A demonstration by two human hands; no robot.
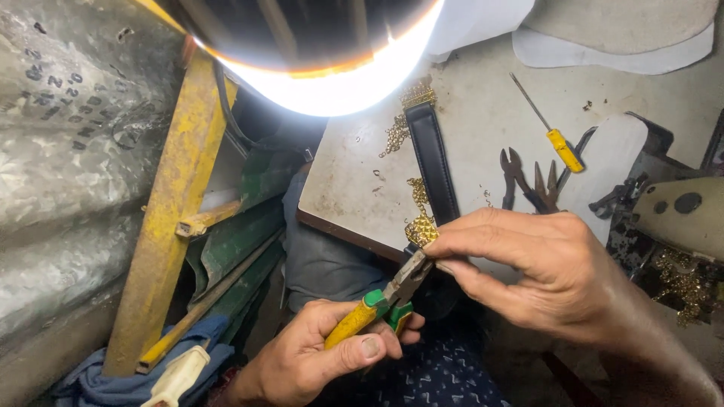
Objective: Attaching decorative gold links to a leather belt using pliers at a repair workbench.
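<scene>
My left hand (317, 358) grips pliers (385, 298) with yellow and green handles; their jaws pinch a gold chain-mesh piece (421, 230) at the near end of a black strap (434, 162). My right hand (539, 267) pinches that same strap end and gold piece from the right, at the table's front edge. The strap runs away across the table to a gold ornament (417, 94) at its far end. Loose gold chain (395, 134) lies beside the strap.
On the worn white table (483, 113) lie a yellow-handled screwdriver (554, 132) and dark pliers (528, 181). A bright lamp (332, 75) glares above. A yellow metal frame (177, 196) stands left. More gold chain (682, 283) sits far right, with pale sheets (618, 30) at the back.
</scene>
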